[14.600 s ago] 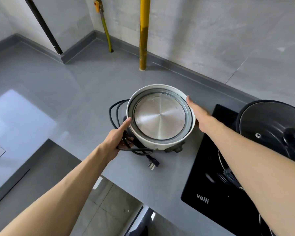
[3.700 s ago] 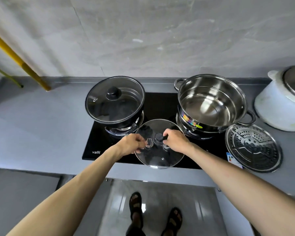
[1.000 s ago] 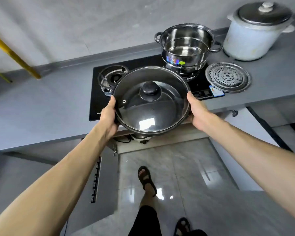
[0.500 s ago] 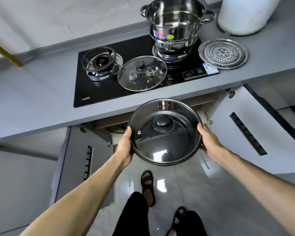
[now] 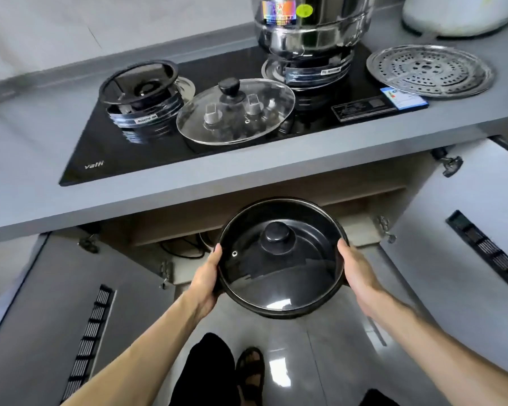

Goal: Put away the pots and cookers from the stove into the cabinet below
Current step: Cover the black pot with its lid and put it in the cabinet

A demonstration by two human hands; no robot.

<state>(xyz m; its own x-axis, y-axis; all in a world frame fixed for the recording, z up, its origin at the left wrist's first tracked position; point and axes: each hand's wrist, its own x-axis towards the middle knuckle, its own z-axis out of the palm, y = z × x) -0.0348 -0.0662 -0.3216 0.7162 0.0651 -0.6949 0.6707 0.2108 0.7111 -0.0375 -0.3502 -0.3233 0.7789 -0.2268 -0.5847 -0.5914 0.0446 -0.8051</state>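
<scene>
Your left hand (image 5: 207,281) and right hand (image 5: 357,272) each clamp a side of the lidded black pot (image 5: 282,257). It's held level below the counter edge (image 5: 217,183), right at the open cabinet (image 5: 291,206) mouth

Black pot (image 5: 282,306) under a clear glass lid with black knob (image 5: 277,236). Grey bench (image 5: 159,197), glossy black stove (image 5: 129,150), shiny steel stockpot (image 5: 311,30) with rainbow label, silver perforated steamer plate (image 5: 430,71).

Grey countertop (image 5: 27,148), black stove (image 5: 106,148) inset, perforated steamer plate (image 5: 430,71), white cooker (image 5: 458,16)
</scene>
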